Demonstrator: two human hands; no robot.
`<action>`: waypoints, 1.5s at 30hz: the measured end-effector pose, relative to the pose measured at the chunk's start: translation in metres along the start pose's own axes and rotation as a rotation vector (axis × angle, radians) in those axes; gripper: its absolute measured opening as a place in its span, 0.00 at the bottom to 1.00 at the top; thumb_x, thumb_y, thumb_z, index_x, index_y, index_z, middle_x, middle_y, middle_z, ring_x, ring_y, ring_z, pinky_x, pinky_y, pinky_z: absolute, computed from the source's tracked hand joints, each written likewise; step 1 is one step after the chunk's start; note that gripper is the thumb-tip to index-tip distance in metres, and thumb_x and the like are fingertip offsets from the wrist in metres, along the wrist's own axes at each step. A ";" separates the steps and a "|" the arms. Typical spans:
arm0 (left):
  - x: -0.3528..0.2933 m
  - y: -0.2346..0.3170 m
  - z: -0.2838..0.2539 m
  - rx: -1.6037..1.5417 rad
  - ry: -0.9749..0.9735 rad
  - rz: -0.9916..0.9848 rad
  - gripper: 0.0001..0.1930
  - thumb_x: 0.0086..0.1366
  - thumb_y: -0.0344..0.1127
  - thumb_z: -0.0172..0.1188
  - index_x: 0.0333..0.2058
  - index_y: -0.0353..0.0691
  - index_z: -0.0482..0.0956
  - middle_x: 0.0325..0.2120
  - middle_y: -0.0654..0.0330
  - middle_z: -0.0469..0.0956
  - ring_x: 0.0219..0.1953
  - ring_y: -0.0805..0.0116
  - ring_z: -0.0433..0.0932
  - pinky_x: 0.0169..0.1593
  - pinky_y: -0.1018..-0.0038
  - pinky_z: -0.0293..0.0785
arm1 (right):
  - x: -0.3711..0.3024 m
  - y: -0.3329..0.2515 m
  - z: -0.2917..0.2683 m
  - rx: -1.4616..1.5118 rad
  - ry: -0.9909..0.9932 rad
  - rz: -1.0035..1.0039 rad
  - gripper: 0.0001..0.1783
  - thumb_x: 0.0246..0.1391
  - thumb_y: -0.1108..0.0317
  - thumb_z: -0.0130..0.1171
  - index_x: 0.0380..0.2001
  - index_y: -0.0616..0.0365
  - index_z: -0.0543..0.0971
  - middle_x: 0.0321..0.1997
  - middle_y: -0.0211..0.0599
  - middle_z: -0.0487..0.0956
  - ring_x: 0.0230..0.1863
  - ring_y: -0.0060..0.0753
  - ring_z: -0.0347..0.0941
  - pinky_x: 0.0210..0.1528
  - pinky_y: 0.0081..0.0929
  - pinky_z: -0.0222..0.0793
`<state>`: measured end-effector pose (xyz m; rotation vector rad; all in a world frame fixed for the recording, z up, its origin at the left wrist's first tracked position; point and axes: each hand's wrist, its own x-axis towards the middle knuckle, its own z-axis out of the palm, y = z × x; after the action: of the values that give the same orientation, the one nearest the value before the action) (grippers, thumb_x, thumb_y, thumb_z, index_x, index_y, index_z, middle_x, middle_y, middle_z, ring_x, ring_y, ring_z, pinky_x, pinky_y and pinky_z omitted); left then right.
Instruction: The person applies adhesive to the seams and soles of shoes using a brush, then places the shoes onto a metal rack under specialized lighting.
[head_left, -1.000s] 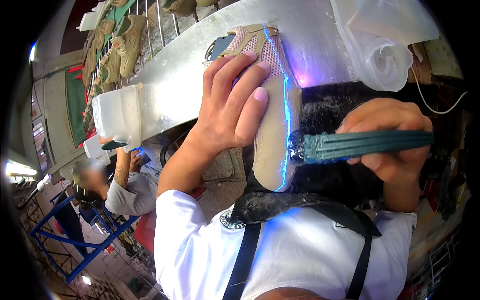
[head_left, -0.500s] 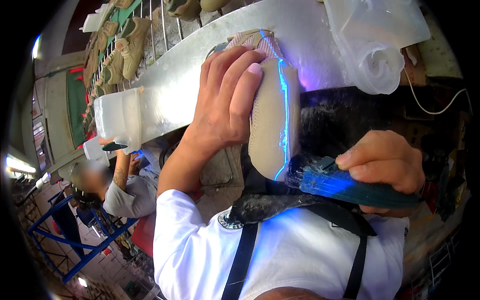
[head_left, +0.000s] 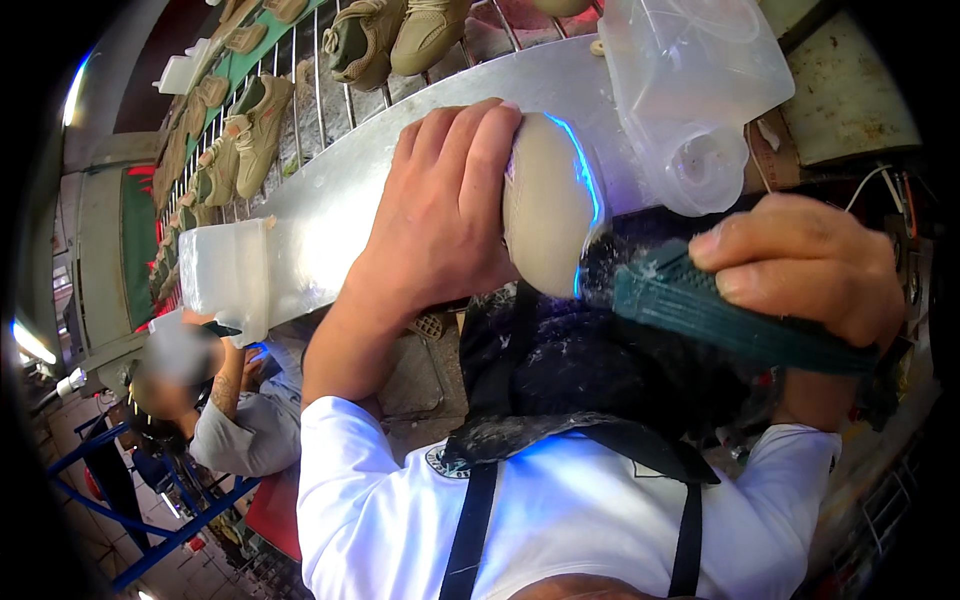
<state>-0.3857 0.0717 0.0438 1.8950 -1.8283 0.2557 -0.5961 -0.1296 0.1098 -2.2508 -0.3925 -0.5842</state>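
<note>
My left hand (head_left: pixel 440 205) is closed over a beige shoe (head_left: pixel 545 215), its smooth rounded toe tipped toward me. The hand hides the shoe's upper on that side. A bright blue glowing line runs down the shoe's right edge. In my right hand (head_left: pixel 815 265) is a brush (head_left: pixel 690 300) with a ribbed dark green handle, gripped between thumb and fingers. Its dark bristles reach the lower right edge of the toe, where they appear to touch. Below the shoe, a dusty black apron (head_left: pixel 560 360) covers my lap.
Beyond my hands runs a curved metal bench (head_left: pixel 330 225). A translucent plastic container (head_left: pixel 690 80) stands at its far right, another plastic box (head_left: pixel 225 270) at its left end. Several beige shoes (head_left: pixel 262 135) sit on the wire rack behind. A person in a grey sleeve (head_left: pixel 245 430) works at left.
The shoe has tilted, so its pink mesh upper is out of sight and the toe looks shorter. My right hand and the brush have moved up and to the right. The whole view has shifted slightly.
</note>
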 end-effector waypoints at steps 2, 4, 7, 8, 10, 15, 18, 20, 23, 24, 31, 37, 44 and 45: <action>0.013 0.002 -0.010 -0.016 -0.090 -0.040 0.45 0.40 0.40 0.76 0.56 0.31 0.64 0.48 0.47 0.73 0.49 0.46 0.73 0.52 0.56 0.69 | 0.011 -0.001 -0.018 -0.047 -0.116 -0.031 0.11 0.57 0.64 0.65 0.39 0.59 0.79 0.41 0.53 0.82 0.29 0.39 0.80 0.32 0.28 0.76; 0.019 0.000 -0.014 0.000 -0.119 -0.052 0.51 0.34 0.43 0.80 0.57 0.33 0.63 0.49 0.49 0.73 0.50 0.47 0.72 0.53 0.57 0.68 | 0.020 0.001 -0.032 -0.106 -0.227 -0.087 0.13 0.54 0.66 0.66 0.41 0.58 0.79 0.44 0.54 0.81 0.32 0.40 0.80 0.34 0.29 0.76; 0.023 -0.004 -0.017 0.024 -0.141 -0.058 0.52 0.33 0.44 0.80 0.58 0.34 0.63 0.50 0.49 0.72 0.52 0.46 0.72 0.55 0.56 0.69 | 0.038 -0.004 -0.042 -0.182 -0.322 -0.144 0.14 0.53 0.66 0.66 0.42 0.59 0.79 0.45 0.55 0.81 0.33 0.42 0.80 0.35 0.30 0.76; 0.025 -0.006 -0.018 0.019 -0.149 -0.063 0.52 0.33 0.43 0.80 0.58 0.34 0.62 0.50 0.49 0.72 0.52 0.46 0.72 0.55 0.57 0.69 | 0.043 -0.004 -0.045 -0.193 -0.347 -0.172 0.15 0.53 0.66 0.67 0.42 0.59 0.79 0.46 0.55 0.81 0.33 0.42 0.80 0.35 0.30 0.76; 0.028 -0.008 -0.021 0.010 -0.164 -0.074 0.52 0.34 0.42 0.79 0.59 0.34 0.62 0.49 0.48 0.73 0.53 0.47 0.72 0.56 0.57 0.69 | 0.051 -0.006 -0.045 -0.210 -0.366 -0.185 0.16 0.51 0.66 0.67 0.42 0.60 0.79 0.45 0.56 0.80 0.33 0.42 0.80 0.36 0.31 0.77; 0.030 -0.015 -0.035 -0.164 -0.213 -0.174 0.51 0.35 0.44 0.78 0.60 0.37 0.65 0.51 0.46 0.74 0.53 0.43 0.75 0.56 0.58 0.72 | 0.033 0.014 -0.041 -0.107 -0.271 -0.048 0.20 0.50 0.68 0.68 0.46 0.66 0.79 0.44 0.57 0.80 0.34 0.41 0.80 0.36 0.34 0.79; 0.022 -0.023 -0.047 -0.284 -0.293 -0.231 0.52 0.36 0.46 0.77 0.62 0.37 0.63 0.48 0.42 0.76 0.49 0.41 0.77 0.51 0.58 0.75 | -0.007 0.040 -0.011 0.634 0.121 0.435 0.24 0.51 0.69 0.66 0.51 0.71 0.77 0.43 0.57 0.81 0.35 0.40 0.80 0.36 0.35 0.79; 0.018 -0.027 -0.047 -0.358 -0.313 -0.235 0.54 0.36 0.47 0.78 0.63 0.37 0.62 0.48 0.42 0.76 0.49 0.41 0.77 0.51 0.58 0.75 | -0.008 0.054 0.025 0.866 0.404 0.405 0.29 0.52 0.67 0.64 0.54 0.76 0.74 0.44 0.56 0.80 0.36 0.38 0.80 0.36 0.31 0.80; 0.016 -0.035 -0.047 -0.415 -0.305 -0.226 0.57 0.34 0.47 0.81 0.64 0.37 0.61 0.49 0.43 0.76 0.50 0.42 0.78 0.53 0.59 0.75 | 0.001 0.077 0.070 0.806 0.471 0.195 0.26 0.55 0.73 0.65 0.56 0.71 0.74 0.54 0.63 0.77 0.42 0.44 0.81 0.43 0.33 0.81; 0.015 -0.038 -0.046 -0.424 -0.287 -0.207 0.58 0.34 0.47 0.81 0.64 0.36 0.61 0.49 0.43 0.76 0.50 0.42 0.78 0.53 0.60 0.75 | 0.004 0.080 0.077 0.744 0.458 0.130 0.25 0.56 0.74 0.64 0.57 0.69 0.74 0.56 0.64 0.76 0.44 0.46 0.81 0.44 0.35 0.81; 0.004 -0.061 -0.052 -0.479 -0.379 -0.146 0.48 0.35 0.51 0.85 0.55 0.37 0.75 0.53 0.52 0.76 0.58 0.53 0.73 0.62 0.61 0.68 | 0.015 0.050 0.051 0.258 -0.014 0.055 0.16 0.49 0.71 0.70 0.43 0.62 0.84 0.49 0.60 0.82 0.45 0.50 0.83 0.48 0.35 0.80; 0.014 -0.061 -0.052 -0.451 -0.553 -0.222 0.66 0.38 0.33 0.82 0.71 0.37 0.44 0.58 0.43 0.70 0.60 0.44 0.72 0.60 0.63 0.70 | 0.033 0.060 -0.001 0.359 0.121 0.195 0.23 0.57 0.76 0.60 0.58 0.65 0.76 0.55 0.61 0.78 0.45 0.43 0.82 0.44 0.35 0.81; 0.010 -0.070 -0.042 -0.449 -0.471 -0.170 0.47 0.42 0.33 0.81 0.62 0.38 0.65 0.53 0.52 0.75 0.55 0.57 0.76 0.55 0.65 0.75 | 0.053 0.052 -0.011 0.032 -0.191 -0.058 0.20 0.55 0.77 0.62 0.53 0.62 0.78 0.57 0.63 0.76 0.53 0.52 0.79 0.53 0.38 0.77; 0.011 -0.068 -0.042 -0.456 -0.468 -0.193 0.46 0.43 0.32 0.81 0.61 0.38 0.67 0.53 0.54 0.76 0.54 0.61 0.77 0.54 0.66 0.76 | 0.051 0.051 -0.009 0.000 -0.203 -0.072 0.19 0.55 0.78 0.62 0.51 0.62 0.79 0.57 0.64 0.76 0.54 0.54 0.79 0.53 0.38 0.77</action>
<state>-0.3096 0.0802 0.0702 1.8714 -1.7587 -0.6670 -0.5327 -0.1650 0.1114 -2.3111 -0.5770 -0.3923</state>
